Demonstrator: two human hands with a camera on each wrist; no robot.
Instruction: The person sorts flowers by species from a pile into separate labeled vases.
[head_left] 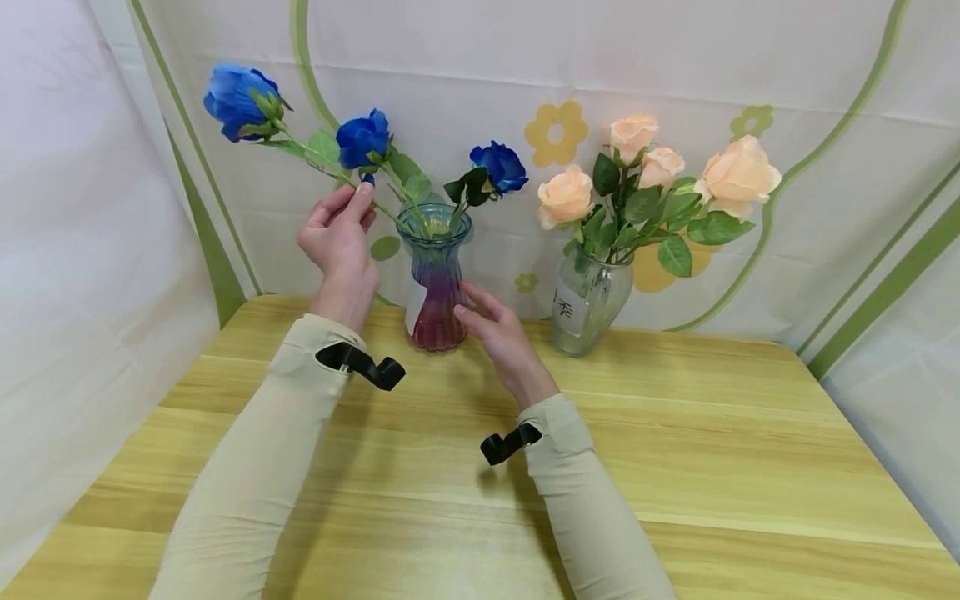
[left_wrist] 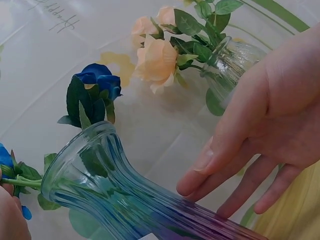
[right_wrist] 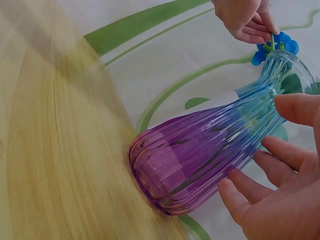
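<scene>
A ribbed glass vase (head_left: 438, 279), blue at the rim and purple-red at the foot, stands upright on the table. My left hand (head_left: 341, 233) pinches the green stem of a blue rose (head_left: 238, 102), left of the vase mouth; the stem slants down toward the rim. Two more blue roses, one at the left (head_left: 363, 139) and one at the right (head_left: 498, 167), have stems in the vase. My right hand (head_left: 498, 337) is beside the vase's lower right side, fingers extended; in the right wrist view its fingertips (right_wrist: 232, 185) are against or very near the glass.
A clear glass vase (head_left: 596, 304) with several peach roses (head_left: 738, 177) and green leaves stands to the right, near the back edge of the wooden table (head_left: 720, 467). A pale patterned cloth (head_left: 465, 50) hangs behind both vases.
</scene>
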